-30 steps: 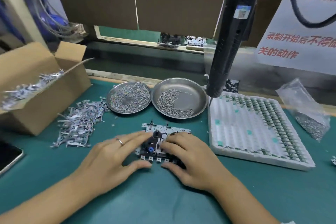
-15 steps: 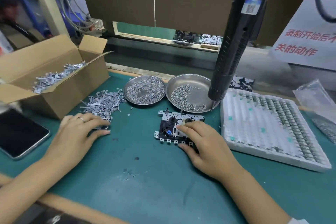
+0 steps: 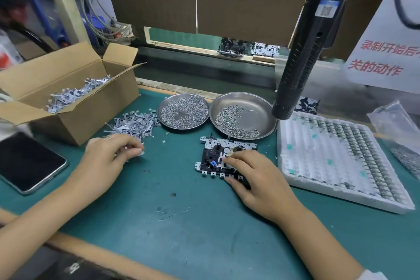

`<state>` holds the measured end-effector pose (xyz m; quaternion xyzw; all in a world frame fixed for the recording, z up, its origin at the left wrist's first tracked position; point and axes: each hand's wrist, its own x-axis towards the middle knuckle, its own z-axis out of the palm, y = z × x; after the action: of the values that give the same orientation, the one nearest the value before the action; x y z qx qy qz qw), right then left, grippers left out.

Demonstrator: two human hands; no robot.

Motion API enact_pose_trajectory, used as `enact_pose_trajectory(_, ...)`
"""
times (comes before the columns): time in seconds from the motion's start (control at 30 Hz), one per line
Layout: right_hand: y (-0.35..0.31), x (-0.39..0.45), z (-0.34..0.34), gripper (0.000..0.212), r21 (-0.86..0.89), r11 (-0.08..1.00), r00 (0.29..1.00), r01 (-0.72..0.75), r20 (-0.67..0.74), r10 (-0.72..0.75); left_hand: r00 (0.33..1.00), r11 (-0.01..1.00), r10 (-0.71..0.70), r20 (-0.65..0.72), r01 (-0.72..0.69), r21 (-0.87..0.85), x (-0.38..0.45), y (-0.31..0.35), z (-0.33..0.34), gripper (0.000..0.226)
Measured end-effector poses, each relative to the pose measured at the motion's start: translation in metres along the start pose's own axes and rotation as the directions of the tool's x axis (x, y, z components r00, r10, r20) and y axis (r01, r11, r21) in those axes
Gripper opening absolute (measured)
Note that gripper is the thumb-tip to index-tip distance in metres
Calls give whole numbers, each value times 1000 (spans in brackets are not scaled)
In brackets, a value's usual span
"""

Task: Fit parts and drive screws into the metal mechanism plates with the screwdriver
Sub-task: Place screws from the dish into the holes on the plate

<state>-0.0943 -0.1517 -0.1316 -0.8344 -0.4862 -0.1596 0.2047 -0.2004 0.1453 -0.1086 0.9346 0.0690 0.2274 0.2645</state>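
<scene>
Your right hand (image 3: 254, 177) rests on the mechanism plate (image 3: 223, 157) near the bench's middle, fingertips curled onto its right side and near edge, holding it down. Your left hand (image 3: 109, 157) pinches what looks like a small metal part (image 3: 140, 152) at the near edge of the loose parts pile (image 3: 134, 123), well apart from the plate. Carry the part across, keep the plate pinned flat, and seat it fully before reaching for the screwdriver (image 3: 311, 41), which hangs untouched above the bench's far right, beside the right-hand screw dish (image 3: 263, 109).
</scene>
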Motion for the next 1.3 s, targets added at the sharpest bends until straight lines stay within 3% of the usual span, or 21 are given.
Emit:
enact_pose_trajectory(0.1, 0, 0, 0, 34, 5, 1000, 1000, -9, -1, 9, 965, 948, -233, 116, 252, -194, 10, 7, -8, 22)
enact_pose_trajectory(0.3, 0, 0, 0, 34, 6, 1000, 1000, -20, -1, 20, 846, 740, -451, 285, 533, -411, 27, 14, -22, 17)
enact_pose_trajectory(0.47, 1, 0, 1, 33, 10, 1000, 1000, -15, -7, 15, 871, 870, -458, 175, 480, -113, 33, 12, -27, 12)
enact_pose_trajectory(0.57, 2, 0, 1, 33, 15, 1000, 1000, -18, 1, 18, 874, 889, -457, 164, 446, 104, 35, 11, -29, 9)
enact_pose_trajectory(0.7, 3, 0, 2, 33, 21, 999, 1000, -27, 4, 27, 886, 901, -427, 179, 400, 166, 37, 13, -31, 12)
enact_pose_trajectory(0.77, 2, 0, 3, 33, 22, 999, 1000, -29, -2, 29, 896, 919, -393, 205, 387, 73, 37, 17, -31, 10)
enact_pose_trajectory(0.87, 1, 0, 3, 31, 26, 999, 999, -25, -39, 26, 907, 869, -320, 275, 396, -296, 36, 40, -20, 6)
enact_pose_trajectory(1.0, -5, 1, 5, 29, 307, 946, 956, -103, -233, 179, 931, 738, -174, 320, 339, -584, 36, 81, 21, 10)
enact_pose_trajectory(1.17, -3, 5, 7, 22, 452, 879, 899, -154, -306, 315, 929, 632, -67, 364, 322, -705, 34, 108, 69, 13)
enact_pose_trajectory(1.3, 3, 4, 10, 16, 455, 875, 892, -164, -310, 329, 942, 652, -32, 334, 273, -707, 34, 105, 83, 10)
